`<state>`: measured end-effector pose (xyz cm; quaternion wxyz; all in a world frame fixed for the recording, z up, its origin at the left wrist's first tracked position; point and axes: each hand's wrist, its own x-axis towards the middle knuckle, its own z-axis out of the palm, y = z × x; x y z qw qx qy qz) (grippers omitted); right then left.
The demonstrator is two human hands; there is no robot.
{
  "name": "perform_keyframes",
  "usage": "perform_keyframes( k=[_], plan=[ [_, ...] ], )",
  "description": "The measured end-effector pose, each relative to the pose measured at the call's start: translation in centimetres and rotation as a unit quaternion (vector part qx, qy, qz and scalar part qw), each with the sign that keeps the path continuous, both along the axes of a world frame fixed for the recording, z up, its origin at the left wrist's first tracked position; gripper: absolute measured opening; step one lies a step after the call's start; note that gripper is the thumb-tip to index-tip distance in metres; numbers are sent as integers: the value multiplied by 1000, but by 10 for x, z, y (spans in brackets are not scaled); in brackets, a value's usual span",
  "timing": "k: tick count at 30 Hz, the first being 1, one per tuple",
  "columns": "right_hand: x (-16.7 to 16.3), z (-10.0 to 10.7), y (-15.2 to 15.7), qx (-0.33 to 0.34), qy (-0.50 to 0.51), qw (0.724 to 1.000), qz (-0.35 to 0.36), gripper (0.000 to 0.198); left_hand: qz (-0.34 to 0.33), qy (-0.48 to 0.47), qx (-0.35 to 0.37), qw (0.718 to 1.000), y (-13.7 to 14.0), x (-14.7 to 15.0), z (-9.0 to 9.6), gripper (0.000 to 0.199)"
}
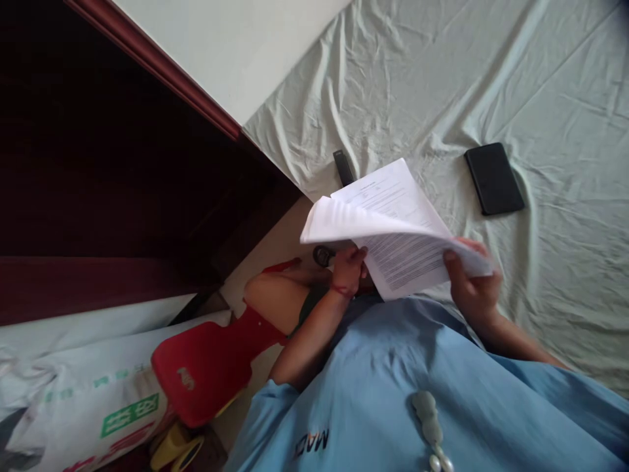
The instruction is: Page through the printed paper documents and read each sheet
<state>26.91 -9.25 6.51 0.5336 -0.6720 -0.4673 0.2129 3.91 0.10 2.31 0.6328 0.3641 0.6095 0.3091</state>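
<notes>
A stack of printed papers (405, 265) is held in front of my blue shirt, with its upper sheets curled up and folded across the middle. My left hand (350, 267) is closed on the left edge of the stack, the thumb lying on top. On the other side, my right hand (474, 282) pinches the right end of the lifted sheets, slightly smeared by motion. Text lines show on the lower sheet and on the page behind the fold. Just beyond the far left corner of the papers lies a narrow black object (343, 168), partly covered by them.
A black rectangular case or tablet (494, 178) rests on the wrinkled pale sheet (417, 98) to the right. At left are dark wooden furniture (122, 164), a red plastic seat (204, 370), a white printed sack (93, 393) and a yellow object (174, 449).
</notes>
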Motion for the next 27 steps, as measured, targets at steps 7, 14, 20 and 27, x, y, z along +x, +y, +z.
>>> perform_keyframes(
  k=[7, 14, 20, 27],
  plan=[
    [46, -32, 6, -191, -124, 973, -38, 52, 14, -8, 37, 999, -2, 4, 6, 65],
    [55, -30, 14, -152, -301, 939, 62, 28, -6, 2, 57, 998, -3, 1, 8, 72],
    [68, -32, 56, -141, -186, 968, 87, 55, -69, 31, 122, 990, -5, -9, 15, 68],
    [74, -19, 97, -245, -20, 962, 121, 95, -159, 49, 191, 967, -9, -17, 50, 65]
  ],
)
